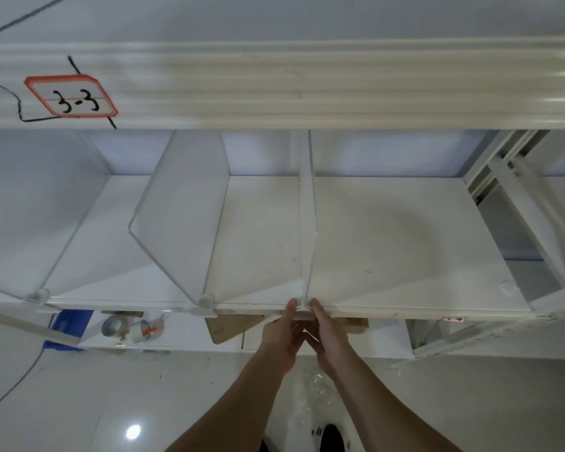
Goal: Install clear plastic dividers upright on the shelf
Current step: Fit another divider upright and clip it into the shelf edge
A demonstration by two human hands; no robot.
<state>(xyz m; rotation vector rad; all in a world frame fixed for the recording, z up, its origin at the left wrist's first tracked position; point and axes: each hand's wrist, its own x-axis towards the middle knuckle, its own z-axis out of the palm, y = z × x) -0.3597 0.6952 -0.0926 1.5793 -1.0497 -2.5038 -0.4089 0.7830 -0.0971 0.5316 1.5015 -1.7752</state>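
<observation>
Divider (307, 223) stands upright, long axis running back from the shelf's (405, 249) front edge; left hand (282, 334) and right hand (325, 334) apparently pinch its front clip (304, 310).

Tape roll (111, 326), cardboard (229, 327), "3-3" label (71, 96)

Both forearms are bare, with no sleeves, and the left hand (282, 336) and right hand (327, 337) wear no gloves or rings.

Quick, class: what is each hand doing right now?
Left hand: closed, pinching the base of the upright clear divider at the shelf edge.
Right hand: closed, pinching the same base.
</observation>
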